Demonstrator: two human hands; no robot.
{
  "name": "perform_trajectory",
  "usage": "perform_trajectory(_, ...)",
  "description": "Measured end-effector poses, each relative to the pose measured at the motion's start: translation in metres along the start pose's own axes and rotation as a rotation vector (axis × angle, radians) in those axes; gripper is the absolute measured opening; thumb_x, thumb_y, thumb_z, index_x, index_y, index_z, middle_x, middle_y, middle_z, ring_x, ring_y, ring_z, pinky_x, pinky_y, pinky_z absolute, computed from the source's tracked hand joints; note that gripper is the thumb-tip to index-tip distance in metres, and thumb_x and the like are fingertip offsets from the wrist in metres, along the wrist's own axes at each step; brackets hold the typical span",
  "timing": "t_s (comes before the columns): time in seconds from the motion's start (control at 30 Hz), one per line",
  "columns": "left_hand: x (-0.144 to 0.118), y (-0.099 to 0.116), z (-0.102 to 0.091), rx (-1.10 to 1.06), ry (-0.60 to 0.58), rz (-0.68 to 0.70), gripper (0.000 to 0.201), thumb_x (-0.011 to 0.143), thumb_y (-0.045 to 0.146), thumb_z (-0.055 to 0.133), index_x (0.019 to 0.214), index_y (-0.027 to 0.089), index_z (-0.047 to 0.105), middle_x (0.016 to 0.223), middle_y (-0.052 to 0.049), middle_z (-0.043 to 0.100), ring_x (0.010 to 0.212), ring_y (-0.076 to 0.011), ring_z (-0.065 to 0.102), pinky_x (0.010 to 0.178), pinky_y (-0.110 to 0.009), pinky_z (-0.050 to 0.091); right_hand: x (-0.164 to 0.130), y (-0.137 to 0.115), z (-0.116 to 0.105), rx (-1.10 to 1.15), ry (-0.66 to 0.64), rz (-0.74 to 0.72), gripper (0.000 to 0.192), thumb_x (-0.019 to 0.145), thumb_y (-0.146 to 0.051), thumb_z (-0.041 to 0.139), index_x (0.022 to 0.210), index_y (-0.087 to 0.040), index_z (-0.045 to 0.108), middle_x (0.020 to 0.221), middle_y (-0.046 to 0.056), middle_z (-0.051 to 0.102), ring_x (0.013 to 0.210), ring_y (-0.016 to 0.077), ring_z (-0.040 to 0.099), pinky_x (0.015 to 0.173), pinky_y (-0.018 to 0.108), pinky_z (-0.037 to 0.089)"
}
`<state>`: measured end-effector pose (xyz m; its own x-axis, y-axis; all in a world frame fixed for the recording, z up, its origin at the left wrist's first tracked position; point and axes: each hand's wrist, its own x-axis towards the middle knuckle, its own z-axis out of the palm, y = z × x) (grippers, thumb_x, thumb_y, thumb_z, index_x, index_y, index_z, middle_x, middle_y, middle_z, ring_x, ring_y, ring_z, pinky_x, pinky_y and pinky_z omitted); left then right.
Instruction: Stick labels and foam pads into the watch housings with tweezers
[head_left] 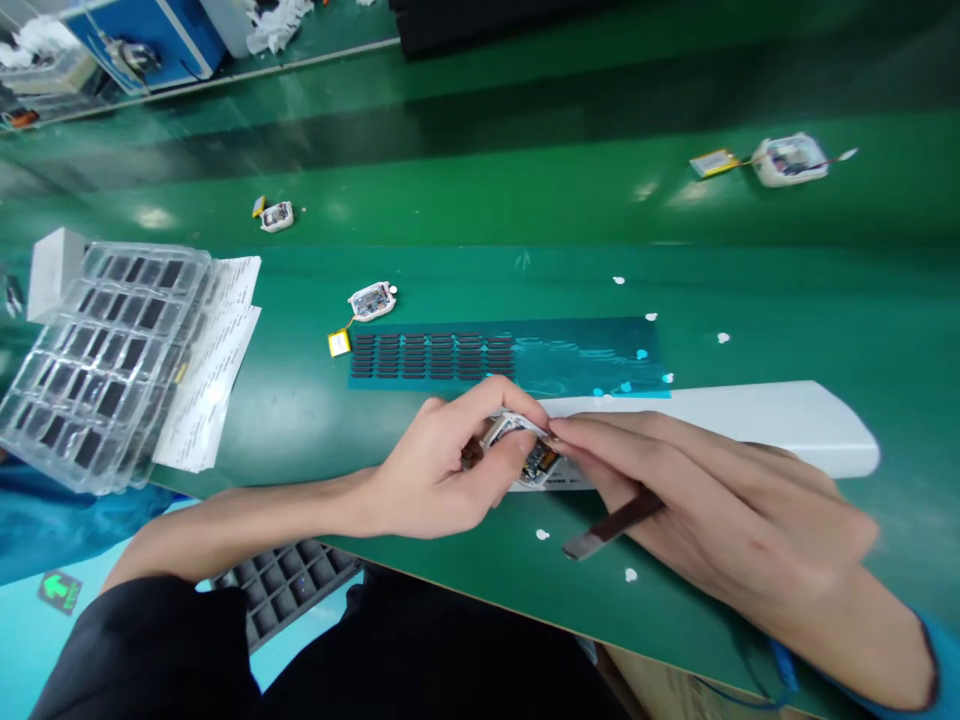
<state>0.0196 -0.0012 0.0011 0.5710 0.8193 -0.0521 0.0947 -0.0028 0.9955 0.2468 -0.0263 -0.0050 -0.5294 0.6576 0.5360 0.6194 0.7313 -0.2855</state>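
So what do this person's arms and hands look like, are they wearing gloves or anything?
No gloves: both the left hand and the right hand are bare, with no rings in view. The left arm has a black sleeve pushed up towards the elbow, leaving the forearm uncovered. At the right wrist there is a blue band with a thin dark cord running off it.

Both hands at near table edge: left hand (pixel 435 470) left of small device (pixel 525 450), right hand (pixel 712 500) right of it, tweezers (pixel 611 525) under right hand. Pad sheet (pixel 510 357) just behind device. Tray stack (pixel 97 360) far left, on papers (pixel 217 370). Second device (pixel 371 300) behind sheet.
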Motion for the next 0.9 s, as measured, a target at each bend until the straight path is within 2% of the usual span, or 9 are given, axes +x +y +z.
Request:
perform_trajectory(0.07,0.0,0.001,0.0,-0.015,-0.03,-0.003,0.01,0.104,0.025,0.05,0.106,0.016,0.052,0.055,0.006,0.057,0.041,-0.0063,0.048,0.04,-0.014,0.033,0.0,-0.003,0.002,0.044,0.025,0.048,0.054,0.098,-0.001,0.064,0.145,-0.026,0.059,0.111,0.0,0.08,0.092,0.0162,0.079,0.079,0.024,0.066)
perform_trajectory(0.13,0.0,0.004,-0.001,-0.061,-0.052,-0.034,0.009,0.104,0.026,0.05,0.105,0.016,0.051,0.053,0.007,0.056,0.039,-0.0058,0.046,0.039,-0.014,0.032,-0.001,-0.004,0.002,0.035,-0.006,0.049,0.053,0.097,-0.001,0.064,0.144,-0.025,0.06,0.115,0.001,0.08,0.095,0.0173,0.079,0.08,0.025,0.066)
perform_trajectory(0.27,0.003,0.009,-0.005,-0.194,-0.11,-0.159,0.009,0.103,0.027,0.051,0.103,0.018,0.05,0.049,0.009,0.053,0.036,-0.005,0.042,0.037,-0.012,0.032,-0.005,-0.004,-0.003,-0.082,-0.094,-0.054,0.052,0.104,-0.008,0.055,0.154,-0.019,0.052,0.126,0.008,0.077,0.102,0.023,0.078,0.086,0.032,0.065)
perform_trajectory(0.4,0.006,0.012,-0.007,-0.294,-0.158,-0.269,0.009,0.101,0.025,0.052,0.096,0.019,0.051,0.047,0.01,0.049,0.035,-0.0055,0.041,0.035,-0.013,0.032,-0.009,-0.001,0.001,-0.145,-0.042,-0.098,0.056,0.108,-0.013,0.044,0.164,-0.017,0.041,0.127,0.009,0.077,0.093,0.0243,0.078,0.08,0.037,0.063)
perform_trajectory(0.57,0.007,0.014,-0.007,-0.298,-0.18,-0.347,0.008,0.097,0.025,0.055,0.094,0.018,0.052,0.047,0.01,0.049,0.033,-0.0043,0.04,0.033,-0.011,0.03,-0.011,0.009,0.005,-0.206,-0.026,-0.261,0.053,0.107,-0.016,0.041,0.16,-0.018,0.049,0.13,0.007,0.076,0.087,0.0213,0.078,0.069,0.033,0.062)
perform_trajectory(0.67,0.007,0.015,-0.007,-0.276,-0.185,-0.358,0.008,0.097,0.024,0.055,0.092,0.018,0.052,0.049,0.009,0.05,0.036,-0.0038,0.042,0.033,-0.01,0.031,-0.006,0.014,-0.003,-0.326,-0.014,-0.174,0.058,0.106,-0.013,0.05,0.163,-0.015,0.043,0.129,0.008,0.076,0.089,0.0204,0.078,0.065,0.03,0.059)
perform_trajectory(0.77,0.007,0.013,-0.006,-0.287,-0.167,-0.34,0.006,0.098,0.022,0.054,0.094,0.018,0.052,0.054,0.008,0.053,0.038,-0.0042,0.045,0.034,-0.01,0.034,0.004,0.017,-0.014,-0.506,0.038,-0.06,0.064,0.102,-0.008,0.06,0.163,-0.015,0.044,0.144,0.011,0.067,0.085,0.0195,0.075,0.061,0.031,0.054)
perform_trajectory(0.83,0.007,0.011,-0.006,-0.293,-0.158,-0.329,0.005,0.099,0.022,0.054,0.098,0.019,0.05,0.053,0.009,0.053,0.038,-0.005,0.045,0.035,-0.011,0.035,0.01,0.017,-0.018,-0.529,0.014,-0.143,0.058,0.1,-0.007,0.062,0.157,-0.012,0.051,0.148,0.013,0.063,0.08,0.0184,0.073,0.058,0.032,0.051)
perform_trajectory(0.9,0.006,0.009,-0.006,-0.285,-0.162,-0.328,0.007,0.1,0.024,0.053,0.1,0.02,0.047,0.052,0.009,0.054,0.035,-0.0056,0.042,0.035,-0.012,0.034,0.012,0.017,-0.016,-0.463,-0.061,-0.308,0.047,0.102,-0.01,0.06,0.149,-0.013,0.058,0.145,0.01,0.066,0.08,0.0171,0.072,0.059,0.031,0.053)
